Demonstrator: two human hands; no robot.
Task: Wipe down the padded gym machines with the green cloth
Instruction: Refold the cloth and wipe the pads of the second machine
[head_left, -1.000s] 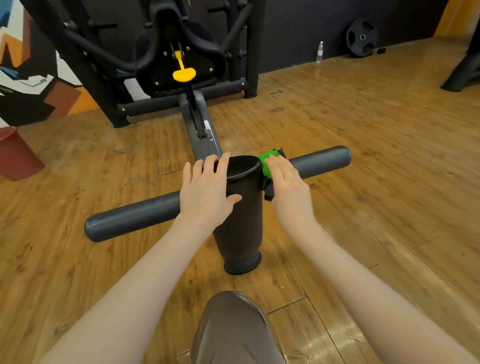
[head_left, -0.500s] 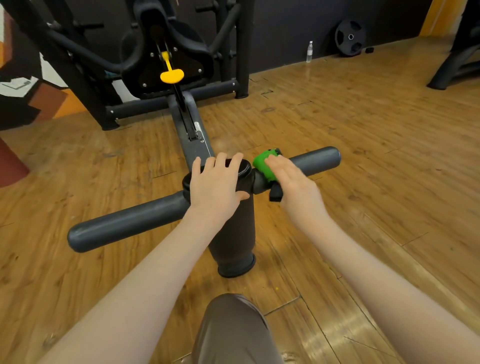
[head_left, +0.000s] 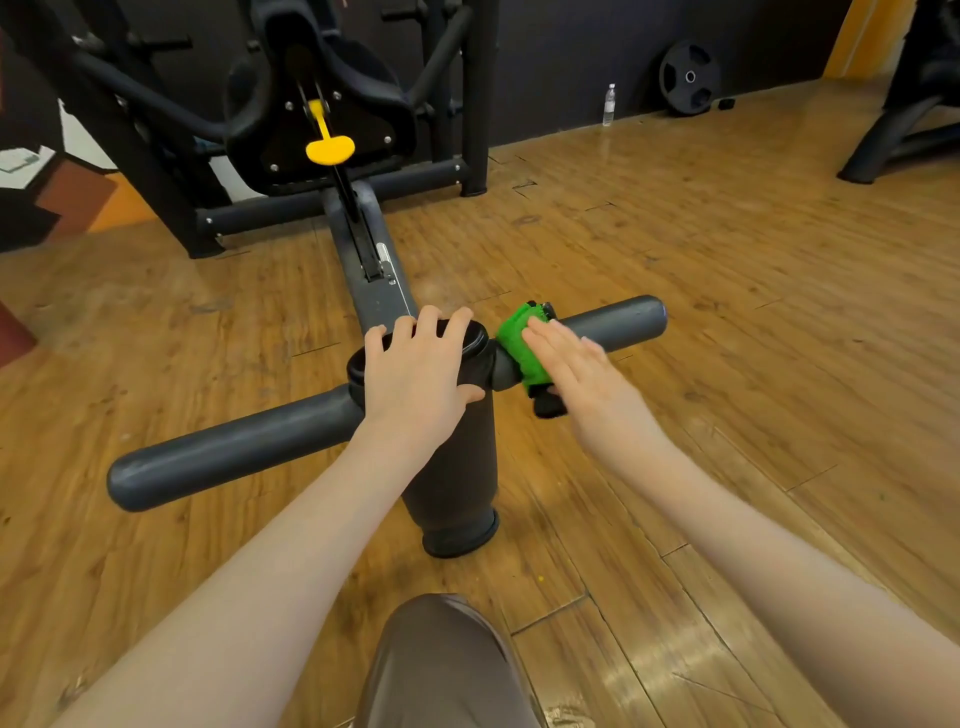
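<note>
Even, fairly bright indoor light. Warm glare patches on wooden floor (head_left: 670, 660) near bottom right, softer sheen far right by wall. Shadows weak, short, under grey padded bar (head_left: 234, 452). Back wall and machine frame (head_left: 171, 156) dim, detail lost in black. Wide-angle bend at edges, forearms stretched. Slight motion blur on right hand (head_left: 582, 374) and corners soft.

Two hands (head_left: 415, 374), one green cloth (head_left: 519, 348), one bottle (head_left: 609, 105), one weight plate (head_left: 689, 78).
</note>
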